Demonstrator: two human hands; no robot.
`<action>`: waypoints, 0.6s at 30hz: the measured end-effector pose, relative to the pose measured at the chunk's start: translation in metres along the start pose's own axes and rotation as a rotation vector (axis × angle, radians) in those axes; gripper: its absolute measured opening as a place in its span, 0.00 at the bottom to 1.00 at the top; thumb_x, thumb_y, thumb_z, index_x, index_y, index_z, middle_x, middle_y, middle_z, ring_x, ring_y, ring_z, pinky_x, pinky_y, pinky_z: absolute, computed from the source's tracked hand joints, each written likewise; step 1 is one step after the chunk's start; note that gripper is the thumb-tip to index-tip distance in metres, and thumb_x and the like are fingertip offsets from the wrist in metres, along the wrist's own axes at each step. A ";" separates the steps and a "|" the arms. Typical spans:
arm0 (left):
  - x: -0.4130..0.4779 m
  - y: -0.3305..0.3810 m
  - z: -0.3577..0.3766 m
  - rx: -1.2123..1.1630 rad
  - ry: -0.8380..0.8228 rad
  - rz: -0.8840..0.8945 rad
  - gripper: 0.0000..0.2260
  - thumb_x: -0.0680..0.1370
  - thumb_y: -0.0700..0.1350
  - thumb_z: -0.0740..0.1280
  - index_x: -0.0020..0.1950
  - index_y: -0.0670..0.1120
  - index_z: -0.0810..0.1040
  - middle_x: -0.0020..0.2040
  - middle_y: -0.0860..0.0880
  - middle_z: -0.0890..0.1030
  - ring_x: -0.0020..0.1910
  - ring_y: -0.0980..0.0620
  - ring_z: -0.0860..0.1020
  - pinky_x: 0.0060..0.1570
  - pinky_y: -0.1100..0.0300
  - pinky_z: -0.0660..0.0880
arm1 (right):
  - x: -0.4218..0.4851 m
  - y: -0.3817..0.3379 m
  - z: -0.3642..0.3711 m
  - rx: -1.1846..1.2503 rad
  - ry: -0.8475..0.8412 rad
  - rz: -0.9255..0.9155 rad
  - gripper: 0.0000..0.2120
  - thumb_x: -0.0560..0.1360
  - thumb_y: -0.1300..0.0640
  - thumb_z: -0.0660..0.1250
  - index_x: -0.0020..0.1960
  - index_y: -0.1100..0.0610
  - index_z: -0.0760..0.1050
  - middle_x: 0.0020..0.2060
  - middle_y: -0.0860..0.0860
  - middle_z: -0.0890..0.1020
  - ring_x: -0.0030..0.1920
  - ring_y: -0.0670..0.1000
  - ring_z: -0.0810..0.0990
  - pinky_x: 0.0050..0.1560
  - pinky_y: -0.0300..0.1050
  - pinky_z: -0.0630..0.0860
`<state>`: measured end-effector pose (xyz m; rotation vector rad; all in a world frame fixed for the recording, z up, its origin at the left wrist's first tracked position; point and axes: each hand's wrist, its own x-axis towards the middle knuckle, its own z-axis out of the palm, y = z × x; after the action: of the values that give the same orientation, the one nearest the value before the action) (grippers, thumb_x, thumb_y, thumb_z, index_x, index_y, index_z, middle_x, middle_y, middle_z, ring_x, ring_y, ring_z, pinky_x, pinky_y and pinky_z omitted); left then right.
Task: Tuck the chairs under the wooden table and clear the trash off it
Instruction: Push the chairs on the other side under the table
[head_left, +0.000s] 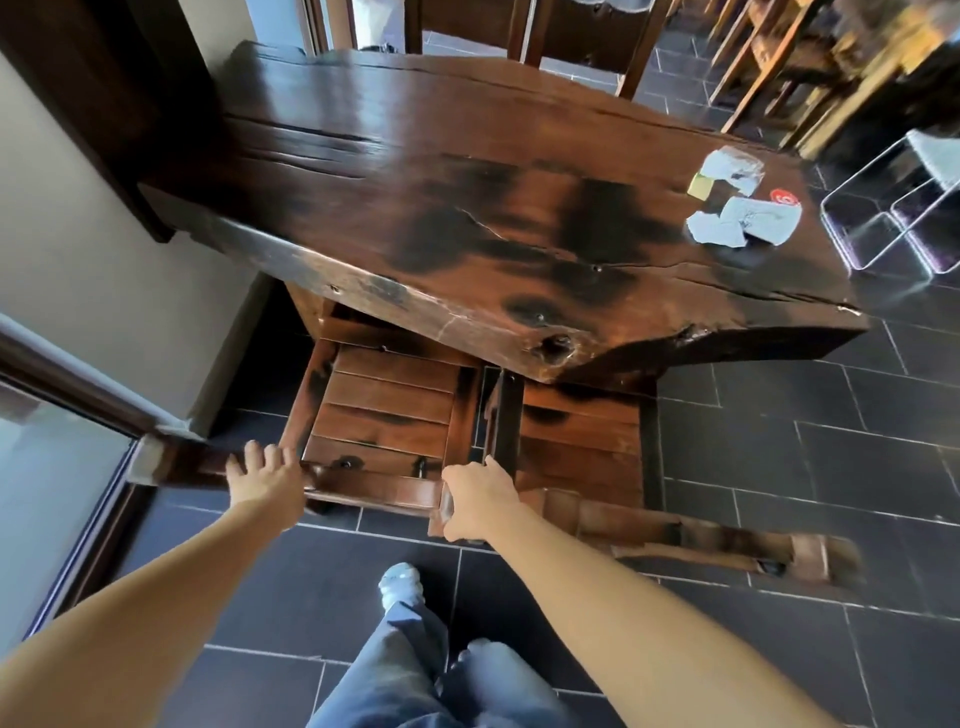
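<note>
The near chair (384, 415) stands at the table's near-left corner. The front of its slatted seat is under the live edge of the wooden table (467, 182), while the back part and top rail are out over the tiled floor (779, 441). The left hand (265, 475) lies on the left part of the rail with its fingers spread and draped over the wood. The right hand (478, 501) grips the rail's right end, with its fingers curled around the corner. Just beside it on the right, a second chair (576, 436) is also part-way under the slab, and its back rail juts out toward the lower right. A narrow gap separates the two seats. The trash (743, 218) is well apart from both hands near the table's far-right end. It is crumpled pale papers with a yellow scrap and a small red piece, close to the edge. The wall (78, 234) and a glass panel (52, 493) hem in the left side closely. Bare floor spreads out on the right. A clear stand (883, 228) sits on the floor just off the right end, and another chair (571, 36) stands beyond the far edge.
</note>
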<state>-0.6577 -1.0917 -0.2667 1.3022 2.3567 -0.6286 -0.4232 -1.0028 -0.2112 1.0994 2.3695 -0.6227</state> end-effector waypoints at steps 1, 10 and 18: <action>-0.003 0.008 0.004 -0.002 -0.006 -0.014 0.26 0.75 0.50 0.64 0.70 0.43 0.61 0.68 0.46 0.66 0.70 0.44 0.59 0.70 0.45 0.60 | -0.003 -0.002 0.001 -0.007 -0.008 -0.001 0.20 0.68 0.53 0.73 0.56 0.57 0.73 0.51 0.55 0.81 0.55 0.58 0.79 0.73 0.56 0.58; -0.016 0.021 0.018 -0.017 0.003 0.008 0.33 0.75 0.61 0.63 0.70 0.41 0.60 0.69 0.44 0.64 0.73 0.43 0.56 0.70 0.41 0.58 | -0.024 0.003 0.006 -0.096 -0.085 -0.084 0.19 0.68 0.49 0.73 0.55 0.57 0.75 0.50 0.54 0.83 0.56 0.56 0.79 0.75 0.58 0.46; -0.017 0.040 0.013 -0.371 -0.114 -0.142 0.35 0.70 0.52 0.70 0.71 0.45 0.57 0.75 0.45 0.52 0.77 0.46 0.37 0.70 0.33 0.46 | -0.006 0.017 -0.004 -0.258 -0.200 -0.211 0.25 0.66 0.44 0.72 0.58 0.57 0.76 0.53 0.53 0.82 0.58 0.56 0.78 0.74 0.62 0.45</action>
<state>-0.6138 -1.0917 -0.2762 0.9200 2.3431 -0.2752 -0.4074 -0.9939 -0.2080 0.6520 2.3267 -0.4557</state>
